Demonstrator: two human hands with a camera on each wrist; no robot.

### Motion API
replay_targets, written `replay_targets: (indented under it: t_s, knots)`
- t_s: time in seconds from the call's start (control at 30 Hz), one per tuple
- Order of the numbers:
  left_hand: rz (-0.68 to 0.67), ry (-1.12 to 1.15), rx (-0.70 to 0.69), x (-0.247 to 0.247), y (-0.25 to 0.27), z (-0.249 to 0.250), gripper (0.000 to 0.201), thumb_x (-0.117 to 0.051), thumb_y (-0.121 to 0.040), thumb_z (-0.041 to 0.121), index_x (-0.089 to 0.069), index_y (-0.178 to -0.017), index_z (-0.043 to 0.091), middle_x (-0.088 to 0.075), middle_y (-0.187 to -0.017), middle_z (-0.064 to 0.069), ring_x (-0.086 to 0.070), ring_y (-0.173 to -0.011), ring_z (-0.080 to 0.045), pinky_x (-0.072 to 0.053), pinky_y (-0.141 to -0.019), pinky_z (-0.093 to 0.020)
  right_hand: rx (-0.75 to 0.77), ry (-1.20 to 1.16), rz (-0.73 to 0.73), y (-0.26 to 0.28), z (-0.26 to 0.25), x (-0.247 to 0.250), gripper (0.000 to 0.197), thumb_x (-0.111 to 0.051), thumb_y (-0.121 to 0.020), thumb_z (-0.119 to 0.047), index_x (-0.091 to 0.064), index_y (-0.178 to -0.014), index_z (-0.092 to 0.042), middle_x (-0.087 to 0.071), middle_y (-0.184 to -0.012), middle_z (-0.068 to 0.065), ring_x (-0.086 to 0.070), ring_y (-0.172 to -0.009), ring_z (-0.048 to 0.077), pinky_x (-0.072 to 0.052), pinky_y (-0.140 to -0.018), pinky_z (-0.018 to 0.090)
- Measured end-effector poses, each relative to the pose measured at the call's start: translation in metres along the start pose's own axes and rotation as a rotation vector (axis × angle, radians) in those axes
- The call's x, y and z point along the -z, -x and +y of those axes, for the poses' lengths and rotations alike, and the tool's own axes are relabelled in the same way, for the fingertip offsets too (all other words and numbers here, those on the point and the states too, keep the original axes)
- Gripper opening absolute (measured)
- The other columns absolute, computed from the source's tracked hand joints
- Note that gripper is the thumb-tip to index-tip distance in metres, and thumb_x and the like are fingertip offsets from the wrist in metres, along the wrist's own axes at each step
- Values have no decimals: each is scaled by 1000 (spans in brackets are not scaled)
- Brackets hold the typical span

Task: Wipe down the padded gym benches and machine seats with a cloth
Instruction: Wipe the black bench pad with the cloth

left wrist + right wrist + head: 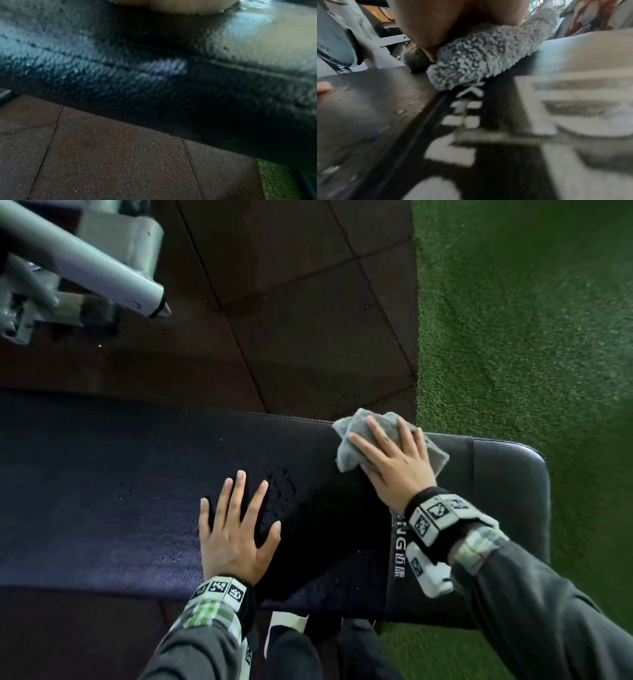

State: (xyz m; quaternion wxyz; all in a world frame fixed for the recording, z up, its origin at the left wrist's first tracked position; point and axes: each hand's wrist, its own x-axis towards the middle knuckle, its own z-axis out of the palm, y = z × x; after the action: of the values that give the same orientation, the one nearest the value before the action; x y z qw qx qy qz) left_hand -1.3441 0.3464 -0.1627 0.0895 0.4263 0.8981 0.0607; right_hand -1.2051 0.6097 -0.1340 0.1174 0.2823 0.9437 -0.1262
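Note:
A black padded bench (120, 491) runs across the head view, with small droplets on it near the middle. A crumpled grey cloth (359, 436) lies near the bench's far edge, and my right hand (394, 460) presses flat on it with straight fingers. My left hand (236, 529) rests flat on the pad with fingers spread, holding nothing. The right wrist view shows the fuzzy grey cloth (479, 56) under my palm, above white lettering (462, 115) printed on the pad. The left wrist view shows the textured pad side (154, 67) close up.
Dark rubber floor tiles (291, 302) lie beyond the bench, green artificial turf (531, 320) to the right. A grey metal machine frame (78, 258) stands at the upper left. The bench's right end section (507, 484) curves down past a seam.

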Motion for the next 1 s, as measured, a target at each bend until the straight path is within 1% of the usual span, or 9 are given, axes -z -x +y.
replay_targets:
  t_s: [0.17,0.27,0.33,0.43,0.57,0.67,0.77,0.87,1.0]
  knots:
    - [36,9,-15,0,0,0,65,-40,-90,55,-40,-149,27,-24,-162,-4,-21,-150,-21,-13,-120,-54,302,61,11,46,-9,-18,52,-40,-87,-43,-33,-138,-46,-28,-151,-8,-21,-138,40,-17,-108,59]
    - [54,13,-25,0,1,1,65,-43,-90,53,-41,-149,26,-25,-162,-5,-22,-149,-22,-14,-120,-56,384,90,-11,82,12,-21,59,-44,-82,-38,-33,-139,-45,-29,-151,-8,-23,-139,36,-21,-107,57]
    - [53,19,-27,0,1,1,65,-43,-90,53,-41,-149,26,-25,-162,-5,-22,-149,-22,-14,-120,-56,357,96,-16,99,31,-20,67,-44,-77,-37,-28,-141,-46,-28,-151,-7,-24,-138,35,-23,-106,57]
    - [46,20,-29,1,0,1,64,-42,-91,53,-41,-149,26,-25,-162,-5,-23,-149,-23,-14,-120,-55,169,75,-37,103,54,-13,70,-41,-77,-42,-16,-142,-52,-22,-153,-5,-19,-139,36,-22,-105,62]
    - [6,35,-26,2,0,-1,64,-38,-92,56,-38,-150,28,-23,-163,-4,-21,-150,-22,-9,-121,-53,-75,-6,-53,75,58,-6,55,-36,-82,-53,-26,-136,-54,-7,-157,3,-6,-142,38,-12,-108,64]
    - [-50,42,-26,2,2,-5,65,-33,-94,58,-32,-152,31,-15,-165,-1,-13,-151,-18,-3,-122,-52,-62,-27,-36,56,36,-6,54,-37,-83,-50,-30,-137,-49,-15,-156,5,-12,-138,46,-17,-107,65]
    - [-64,29,-16,2,12,-8,63,-26,-96,61,-31,-152,32,-13,-165,0,-11,-151,-16,0,-121,-51,37,-10,9,56,9,-10,52,-42,-84,-48,-36,-136,-46,-21,-155,5,-15,-137,47,-20,-107,64]
    - [-58,29,-9,3,20,-8,64,-17,-99,62,-33,-152,30,-18,-164,-3,-16,-150,-20,-2,-121,-52,235,22,8,77,-19,-22,52,-47,-81,-44,-40,-133,-46,-25,-153,6,-18,-137,47,-19,-108,63]
    - [-41,29,-8,2,20,-8,63,-18,-99,61,-32,-152,30,-20,-163,-3,-19,-150,-21,-7,-120,-54,496,103,-118,132,-30,-42,56,-45,-83,-46,-32,-137,-51,-15,-156,0,-9,-141,41,-11,-111,57]
